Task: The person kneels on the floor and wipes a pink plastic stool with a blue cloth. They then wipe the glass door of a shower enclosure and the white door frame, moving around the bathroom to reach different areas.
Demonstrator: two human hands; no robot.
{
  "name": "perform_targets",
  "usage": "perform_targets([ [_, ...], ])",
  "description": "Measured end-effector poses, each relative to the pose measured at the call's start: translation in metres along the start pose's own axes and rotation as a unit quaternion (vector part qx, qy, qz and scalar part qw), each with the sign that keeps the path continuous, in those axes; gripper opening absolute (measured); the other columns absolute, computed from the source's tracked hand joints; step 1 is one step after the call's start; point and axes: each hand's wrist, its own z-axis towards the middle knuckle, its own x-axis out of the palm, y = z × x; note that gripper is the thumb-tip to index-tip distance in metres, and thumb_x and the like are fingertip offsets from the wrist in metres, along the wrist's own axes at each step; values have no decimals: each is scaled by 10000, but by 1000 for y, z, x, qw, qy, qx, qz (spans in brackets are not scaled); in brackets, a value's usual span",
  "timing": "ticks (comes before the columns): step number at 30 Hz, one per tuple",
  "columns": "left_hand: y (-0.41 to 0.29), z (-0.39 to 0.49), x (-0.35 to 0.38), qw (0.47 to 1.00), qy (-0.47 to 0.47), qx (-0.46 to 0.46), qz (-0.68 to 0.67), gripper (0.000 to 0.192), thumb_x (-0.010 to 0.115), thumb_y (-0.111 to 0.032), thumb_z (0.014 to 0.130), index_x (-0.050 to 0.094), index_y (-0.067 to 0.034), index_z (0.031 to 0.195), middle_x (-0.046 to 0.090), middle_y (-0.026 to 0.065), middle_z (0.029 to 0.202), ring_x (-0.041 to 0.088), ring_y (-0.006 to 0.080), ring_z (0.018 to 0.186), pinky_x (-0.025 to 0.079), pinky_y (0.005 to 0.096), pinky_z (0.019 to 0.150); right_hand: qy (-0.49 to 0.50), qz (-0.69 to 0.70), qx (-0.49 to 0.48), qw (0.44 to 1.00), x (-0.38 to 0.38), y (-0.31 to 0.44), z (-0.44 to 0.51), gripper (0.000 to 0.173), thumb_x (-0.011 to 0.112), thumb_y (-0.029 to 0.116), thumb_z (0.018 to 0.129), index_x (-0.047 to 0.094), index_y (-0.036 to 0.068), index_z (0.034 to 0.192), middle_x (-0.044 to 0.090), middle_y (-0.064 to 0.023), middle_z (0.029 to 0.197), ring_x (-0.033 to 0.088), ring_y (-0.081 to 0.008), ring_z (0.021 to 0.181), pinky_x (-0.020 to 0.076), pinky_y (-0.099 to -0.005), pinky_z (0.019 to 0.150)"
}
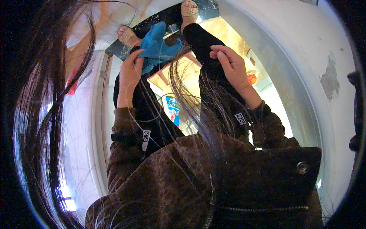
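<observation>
A crumpled blue cloth (158, 48) hangs from my left hand (131, 70), pinched between thumb and fingers at its near left edge. It hangs in front of my lower legs, between the beige slippers (189, 11). My right hand (231, 64) hovers over my black trouser leg (210, 94), apart from the cloth. Its fingers are loosely bent, the thumb near them, with nothing seen in between. Both arms wear brown coat sleeves (123, 160) with dark straps bearing printed white tags (146, 140).
Under my feet lies a dark stone slab (151, 27). A white wall with peeling paint (330, 77) curves along the right. On the left is a pale frame edge (104, 74). Long dark hair (54, 94) hangs across the view. A blue-and-red printed item (172, 108) shows between my legs.
</observation>
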Motion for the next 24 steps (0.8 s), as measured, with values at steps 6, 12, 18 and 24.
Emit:
perform_targets([
  [6, -6, -55, -40, 986, -165, 19, 33, 273, 535, -146, 938, 620, 15, 1142, 669, 78, 971, 603, 143, 905, 468, 276, 838, 47, 27, 35, 998, -19, -2, -22, 279, 471, 137, 983, 581, -33, 1175, 666, -105, 986, 625, -156, 952, 470, -283, 899],
  [12, -52, -120, -51, 982, -146, -57, 105, 269, 547, -172, 942, 618, 15, 1122, 663, 81, 912, 593, 126, 869, 472, 279, 770, 35, 43, 73, 996, -72, 17, -52, 285, 469, 139, 983, 572, -38, 1181, 660, -126, 1013, 630, -175, 963, 477, -301, 898],
  [18, -92, -183, -48, 978, -137, -79, 133, 287, 553, -189, 939, 608, 16, 1132, 656, 126, 878, 602, 142, 831, 476, 307, 726, 22, 12, 53, 998, -114, 31, -79, 290, 481, 169, 978, 577, -23, 1172, 670, -121, 1005, 638, -172, 956, 484, -298, 878],
  [24, -137, -186, -37, 981, -93, 28, 167, 267, 569, -148, 917, 605, 11, 1128, 655, 205, 924, 648, 291, 798, 494, 345, 709, -3, -49, 27, 998, -132, 65, -100, 283, 504, 157, 966, 577, -19, 1176, 664, -113, 989, 631, -172, 952, 478, -301, 861],
])
